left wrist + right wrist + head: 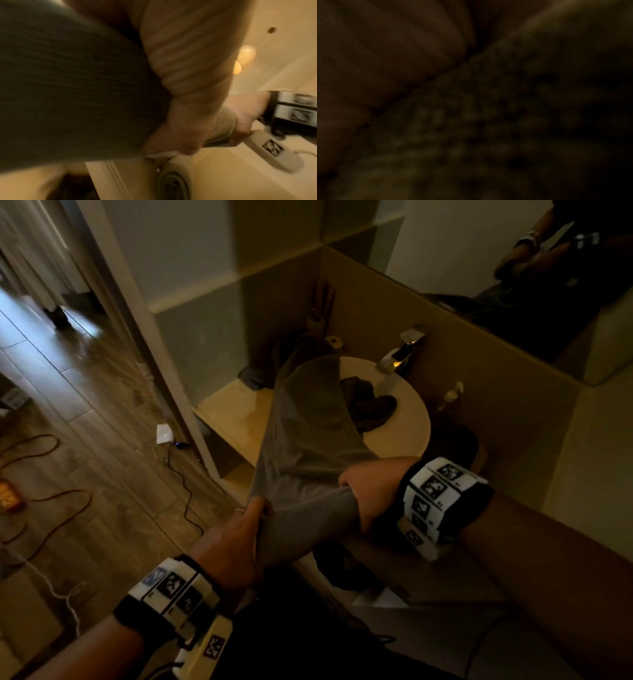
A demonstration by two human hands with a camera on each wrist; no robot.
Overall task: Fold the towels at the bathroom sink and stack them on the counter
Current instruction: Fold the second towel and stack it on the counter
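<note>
A long grey towel [305, 433] stretches from the back of the counter over the round white sink [411, 419] toward me. My left hand [250, 525] grips its near left corner, and my right hand [359, 491] grips the near edge beside it. A darker brown towel [370, 405] lies crumpled in the sink bowl. In the left wrist view the grey towel [68, 81] fills the left side, with my left hand's fingers [180, 132] curled round its edge and my right hand [245, 119] close by. The right wrist view is dark and blurred.
A chrome faucet [400, 350] and a soap pump bottle [452, 395] stand behind the sink. A dark folded cloth [253, 378] lies at the counter's back left, on the pale wooden counter [233, 412]. A mirror [513, 268] covers the right wall. Cables [181, 474] run across the wooden floor.
</note>
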